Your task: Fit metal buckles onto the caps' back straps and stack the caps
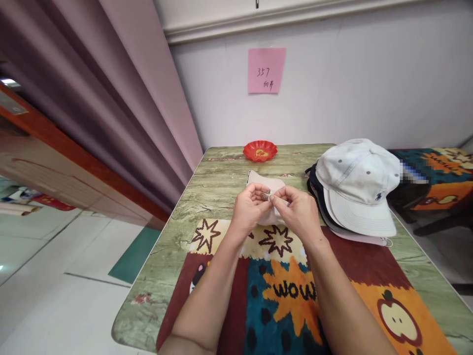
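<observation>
Both hands meet over the middle of the table. A small silvery-grey item (266, 195), too small to name, is pinched between the fingertips of my left hand (250, 207) and my right hand (298, 209). Beneath and behind them lies a pale pinkish cloth-like piece (264, 181) with a dark edge at its upper left corner; the hands hide part of it. To the right of my right hand, a white cap (360, 182) tops a stack of caps, its brim facing the front right.
A red scalloped dish (260, 151) stands at the back of the green wood-patterned table (166, 236). A colourful mat (281, 286) covers the front. A pink note (266, 70) hangs on the wall. A purple curtain (148, 79) hangs at the left.
</observation>
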A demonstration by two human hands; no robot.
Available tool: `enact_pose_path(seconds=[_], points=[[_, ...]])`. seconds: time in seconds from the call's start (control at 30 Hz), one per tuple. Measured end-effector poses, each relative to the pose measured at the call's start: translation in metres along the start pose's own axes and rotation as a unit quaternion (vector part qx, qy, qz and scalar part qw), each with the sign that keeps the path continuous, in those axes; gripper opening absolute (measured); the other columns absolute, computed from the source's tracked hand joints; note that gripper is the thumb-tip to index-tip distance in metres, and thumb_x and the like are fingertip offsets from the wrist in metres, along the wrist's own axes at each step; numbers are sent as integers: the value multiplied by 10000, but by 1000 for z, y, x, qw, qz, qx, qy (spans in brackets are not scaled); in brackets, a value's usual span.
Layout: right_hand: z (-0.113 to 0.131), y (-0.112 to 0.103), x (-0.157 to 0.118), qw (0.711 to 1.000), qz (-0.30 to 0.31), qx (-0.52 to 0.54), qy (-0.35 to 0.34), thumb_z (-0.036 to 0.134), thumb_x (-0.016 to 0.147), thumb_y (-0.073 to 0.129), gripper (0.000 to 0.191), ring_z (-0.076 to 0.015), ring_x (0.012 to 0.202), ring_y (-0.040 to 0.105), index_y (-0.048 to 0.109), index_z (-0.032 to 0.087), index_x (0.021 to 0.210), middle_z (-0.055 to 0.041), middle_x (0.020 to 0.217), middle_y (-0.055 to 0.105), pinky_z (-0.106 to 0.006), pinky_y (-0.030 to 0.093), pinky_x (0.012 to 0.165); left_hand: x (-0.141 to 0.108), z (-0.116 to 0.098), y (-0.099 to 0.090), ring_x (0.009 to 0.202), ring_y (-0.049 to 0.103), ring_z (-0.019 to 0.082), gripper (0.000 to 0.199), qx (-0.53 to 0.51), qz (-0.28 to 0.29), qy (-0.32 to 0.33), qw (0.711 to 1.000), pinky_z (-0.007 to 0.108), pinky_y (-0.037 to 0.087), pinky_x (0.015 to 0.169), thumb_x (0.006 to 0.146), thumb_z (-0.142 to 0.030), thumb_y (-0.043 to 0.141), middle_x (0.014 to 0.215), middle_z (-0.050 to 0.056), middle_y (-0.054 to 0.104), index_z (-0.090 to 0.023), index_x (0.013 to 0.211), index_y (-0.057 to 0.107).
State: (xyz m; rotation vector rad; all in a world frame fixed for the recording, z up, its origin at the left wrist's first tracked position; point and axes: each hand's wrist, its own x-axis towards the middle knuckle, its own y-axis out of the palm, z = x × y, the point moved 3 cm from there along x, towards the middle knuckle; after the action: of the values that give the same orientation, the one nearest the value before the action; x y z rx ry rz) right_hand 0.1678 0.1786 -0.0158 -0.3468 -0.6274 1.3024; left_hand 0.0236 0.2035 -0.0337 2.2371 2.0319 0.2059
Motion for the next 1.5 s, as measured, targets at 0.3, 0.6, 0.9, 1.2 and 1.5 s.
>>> enact_pose_path(seconds=[0.3,0.6,0.9,1.2,1.5], points=[[2,-2,-1,996,-23,-82,0,371,798,617,151,-180,600,547,673,244,736,-9,654,675,-285,290,605,-1,4,3,676,598,86,358,16,-1,-1,1000,195,495,645,592,-205,867,771,-3,650,-146,866,644],[-5,-1,4,999,-4,37,31,373,764,611,178,-155,566,513,651,221,680,2,633,653,-272,316,578,2,1,-3,750,650,110,315,60,33,65,995,215,538,715,684,-122,755,811,3,663,-173,974,641],[-17,-1,7,973,70,216,47,434,785,673,259,-128,572,509,675,175,799,-11,679,644,-250,373,552,1,-7,-10,815,693,145,153,202,62,185,960,257,562,778,813,-180,695,923,35,730,-186,966,684],[-15,-5,7,959,108,259,51,425,766,702,262,-130,584,545,651,168,774,-17,674,643,-242,400,543,3,-8,-15,822,709,167,170,194,60,159,966,283,567,802,793,-204,721,919,49,747,-186,960,696],[-13,-1,6,967,103,227,54,399,761,684,229,-124,571,509,672,171,760,-2,647,621,-245,374,542,-1,-11,-12,847,716,168,156,218,89,167,957,280,558,819,827,-195,687,961,48,749,-191,983,689]])
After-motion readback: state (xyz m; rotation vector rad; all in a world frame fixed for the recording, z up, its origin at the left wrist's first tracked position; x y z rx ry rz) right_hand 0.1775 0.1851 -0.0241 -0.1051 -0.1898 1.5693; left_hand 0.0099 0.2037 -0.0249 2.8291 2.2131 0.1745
